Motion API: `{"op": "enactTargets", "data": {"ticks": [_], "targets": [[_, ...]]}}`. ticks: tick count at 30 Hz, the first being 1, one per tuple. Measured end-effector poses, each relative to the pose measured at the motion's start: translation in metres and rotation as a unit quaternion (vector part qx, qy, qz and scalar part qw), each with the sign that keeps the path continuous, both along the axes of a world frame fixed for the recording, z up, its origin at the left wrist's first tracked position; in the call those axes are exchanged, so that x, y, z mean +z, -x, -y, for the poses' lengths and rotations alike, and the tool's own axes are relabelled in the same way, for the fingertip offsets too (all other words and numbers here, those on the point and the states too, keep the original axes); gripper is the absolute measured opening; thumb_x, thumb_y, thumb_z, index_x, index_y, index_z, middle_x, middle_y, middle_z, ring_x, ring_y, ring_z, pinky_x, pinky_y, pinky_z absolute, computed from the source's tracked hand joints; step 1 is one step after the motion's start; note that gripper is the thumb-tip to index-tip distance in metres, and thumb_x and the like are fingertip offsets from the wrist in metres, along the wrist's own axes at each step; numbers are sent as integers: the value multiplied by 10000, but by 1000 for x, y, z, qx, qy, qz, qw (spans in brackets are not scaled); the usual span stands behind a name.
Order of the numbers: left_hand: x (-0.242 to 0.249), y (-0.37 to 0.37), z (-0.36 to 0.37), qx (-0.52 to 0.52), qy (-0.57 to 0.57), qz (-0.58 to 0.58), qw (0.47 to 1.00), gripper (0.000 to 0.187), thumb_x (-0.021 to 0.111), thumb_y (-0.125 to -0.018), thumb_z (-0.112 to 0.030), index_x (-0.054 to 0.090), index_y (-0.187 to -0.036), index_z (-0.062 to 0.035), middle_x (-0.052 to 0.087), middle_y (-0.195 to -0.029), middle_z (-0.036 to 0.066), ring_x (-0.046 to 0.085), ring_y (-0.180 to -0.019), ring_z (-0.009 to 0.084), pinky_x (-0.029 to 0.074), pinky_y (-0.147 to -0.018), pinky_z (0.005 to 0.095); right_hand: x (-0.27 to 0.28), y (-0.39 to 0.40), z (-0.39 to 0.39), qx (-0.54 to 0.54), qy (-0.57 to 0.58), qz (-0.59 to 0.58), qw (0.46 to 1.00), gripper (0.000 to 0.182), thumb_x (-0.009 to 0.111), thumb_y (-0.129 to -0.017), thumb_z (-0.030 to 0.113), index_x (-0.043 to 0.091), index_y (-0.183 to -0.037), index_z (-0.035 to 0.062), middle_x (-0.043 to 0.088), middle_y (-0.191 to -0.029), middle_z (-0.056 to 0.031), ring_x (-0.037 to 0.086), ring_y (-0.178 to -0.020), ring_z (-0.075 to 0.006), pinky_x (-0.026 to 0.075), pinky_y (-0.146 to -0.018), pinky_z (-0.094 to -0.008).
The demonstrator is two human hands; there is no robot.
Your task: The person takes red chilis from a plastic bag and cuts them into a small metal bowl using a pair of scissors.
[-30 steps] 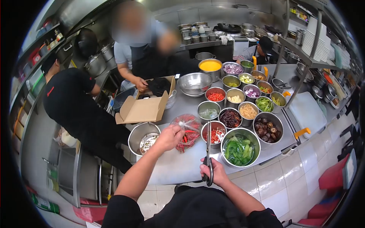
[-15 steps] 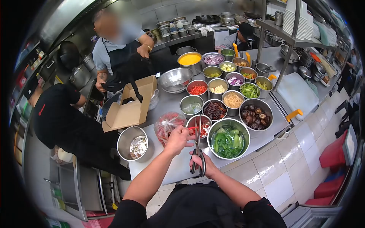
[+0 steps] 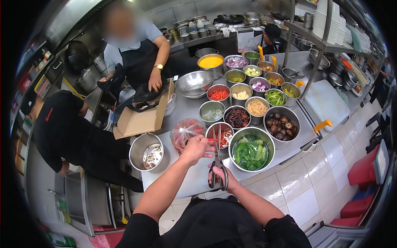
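Head view: I'm pinching a red chili (image 3: pixel 211 140) in my left hand (image 3: pixel 197 149) over a bowl of chopped chili (image 3: pixel 222 138), my right hand (image 3: pixel 221 177) clenching scissors (image 3: pixel 217 165).

A: Room around the greens bowl (image 3: pixel 251 149)?

B: Tight. Chopped chili tin (image 3: pixel 220 135) touches it on the left, mushroom bowl (image 3: pixel 282 122) sits just behind to the right. My right hand (image 3: pixel 222 175) with the scissors (image 3: pixel 217 165) crowds its near-left rim.

A: Anything open?

B: Bare counter (image 3: pixel 289 151) along its right, up to the counter edge. Farther left, chili bag (image 3: pixel 187 133) and scraps bowl (image 3: pixel 147 152) block.
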State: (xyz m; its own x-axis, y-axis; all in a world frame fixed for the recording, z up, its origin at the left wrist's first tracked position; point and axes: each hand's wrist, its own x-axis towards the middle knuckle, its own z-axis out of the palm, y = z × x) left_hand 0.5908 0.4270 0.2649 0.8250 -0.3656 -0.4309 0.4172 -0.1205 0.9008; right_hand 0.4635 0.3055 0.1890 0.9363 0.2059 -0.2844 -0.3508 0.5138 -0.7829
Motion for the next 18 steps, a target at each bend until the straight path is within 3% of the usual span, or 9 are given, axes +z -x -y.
{"op": "enactTargets", "data": {"ticks": [1,4,5,8,10,12,15,18], "targets": [[1,-1,0,-5,-9,-5,1000,185,404,-975,-141,489,-1058,1,598,-1217,165,662,-945,259,580,-710,379,0,-1,1,0,-15,-5,1000,391,627,-928,364,568,-1090,13,594,-711,-47,583,-580,-131,464,-517,-256],[-4,-4,1,-12,-8,-8,1000,174,421,-969,-140,497,-1045,-4,606,-1204,154,661,-924,247,578,-704,374,7,0,5,39,129,-21,991,418,616,-928,369,543,-1138,15,596,-731,-46,588,-598,-129,466,-535,-268],[-4,-5,-1,-8,-6,-3,1000,170,427,-966,-139,500,-1040,-4,608,-1198,150,660,-919,244,577,-700,371,7,0,6,64,150,-20,986,496,589,-932,404,493,-1227,16,607,-794,-60,605,-659,-139,483,-587,-284],[-3,-5,0,-8,-25,-5,1000,181,437,-966,-147,536,-1020,-6,630,-1144,132,660,-905,211,569,-685,338,-14,3,5,43,7,21,999,504,575,-936,411,492,-1238,17,612,-797,-63,609,-671,-142,490,-609,-289],[2,-3,3,-20,-39,-1,999,192,433,-968,-151,539,-1030,-3,637,-1133,125,662,-891,201,562,-678,327,-14,1,7,45,-49,-28,997,517,583,-930,418,493,-1233,9,612,-800,-65,614,-680,-144,493,-610,-284],[5,-4,4,-27,-44,1,999,201,431,-970,-155,542,-1037,-1,643,-1119,117,662,-877,193,554,-670,318,-7,0,11,71,80,1,994,542,583,-927,435,486,-1244,6,616,-815,-67,619,-701,-148,495,-615,-281],[4,-5,4,-30,-37,2,999,210,427,-973,-163,544,-1045,-4,654,-1079,102,656,-864,176,540,-657,303,2,3,11,78,171,-25,982,542,596,-920,440,504,-1220,-2,616,-808,-70,616,-685,-156,494,-598,-277],[4,-3,4,-35,-52,1,998,206,425,-974,-167,548,-1036,-14,658,-1052,90,655,-874,174,540,-657,308,-4,7,6,10,-31,-23,999,453,629,-914,389,561,-1125,-6,604,-744,-57,594,-605,-146,478,-541,-260]]}}
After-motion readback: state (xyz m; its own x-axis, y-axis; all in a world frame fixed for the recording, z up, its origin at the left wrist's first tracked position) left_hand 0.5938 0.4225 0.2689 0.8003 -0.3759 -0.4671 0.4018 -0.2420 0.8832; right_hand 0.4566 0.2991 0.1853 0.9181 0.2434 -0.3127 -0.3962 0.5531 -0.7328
